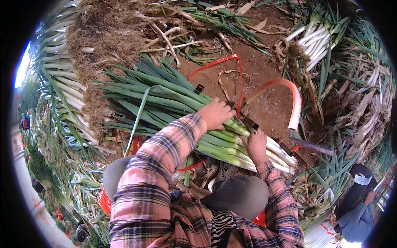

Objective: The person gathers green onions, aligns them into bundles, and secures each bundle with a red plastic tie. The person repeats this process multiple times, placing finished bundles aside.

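Observation:
A bundle of long green onions (pixel 173 96) lies slantwise before me, its leaves to the left and its white stalks (pixel 276 155) to the lower right. My left hand (pixel 217 113) presses over the green part, fingers curled across the far side. Around the paler stalks my right hand (pixel 257 145) is closed, its fingertips beside a square metal tube end (pixel 250 123). The bundle rests over a low metal frame, mostly hidden beneath it. Red strapping (pixel 240 80) loops up from the frame behind my left hand. A bent handle with a pale plastic sleeve (pixel 296 105) rises at the right.
A long row of green onions (pixel 63 74), roots inward, runs along the left. Root debris and dry leaves (pixel 108 28) cover the soil behind. More onions (pixel 319 40) lie at the upper right, above a heap of stalks (pixel 366 96). Another person (pixel 356 214) is at the lower right.

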### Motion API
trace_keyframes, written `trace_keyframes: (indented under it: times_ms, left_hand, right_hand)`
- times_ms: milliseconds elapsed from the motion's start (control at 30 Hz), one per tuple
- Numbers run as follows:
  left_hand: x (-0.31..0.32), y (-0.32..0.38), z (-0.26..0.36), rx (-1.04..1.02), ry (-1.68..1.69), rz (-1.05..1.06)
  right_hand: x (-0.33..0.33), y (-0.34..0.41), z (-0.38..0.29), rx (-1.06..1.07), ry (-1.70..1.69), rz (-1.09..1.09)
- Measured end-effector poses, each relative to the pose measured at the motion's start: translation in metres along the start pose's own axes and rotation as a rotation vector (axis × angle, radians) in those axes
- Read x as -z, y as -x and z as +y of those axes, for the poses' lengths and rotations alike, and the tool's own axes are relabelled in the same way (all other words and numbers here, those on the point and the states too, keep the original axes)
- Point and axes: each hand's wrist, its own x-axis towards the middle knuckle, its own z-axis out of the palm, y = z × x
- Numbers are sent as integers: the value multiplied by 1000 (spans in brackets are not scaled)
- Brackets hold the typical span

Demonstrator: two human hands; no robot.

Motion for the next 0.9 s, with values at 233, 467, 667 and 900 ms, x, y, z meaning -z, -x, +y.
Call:
trace_keyframes:
  times_ms: [233, 467, 667, 900]
  left_hand:
    - [19, 68, -40, 91, -163, -12]
    - [-10, 72, -62, 177, -240, 76]
    - [-15, 70, -62, 165, -214, 97]
    - [-31, 72, -87, 63, -308, 216]
  right_hand:
    - [0, 0, -2, -72, -24, -42]
    - [-7, 1, -4, -108, 15, -40]
    - [-1, -8, -4, -160, -33, -81]
    - [-9, -7, 4, -147, -11, -119]
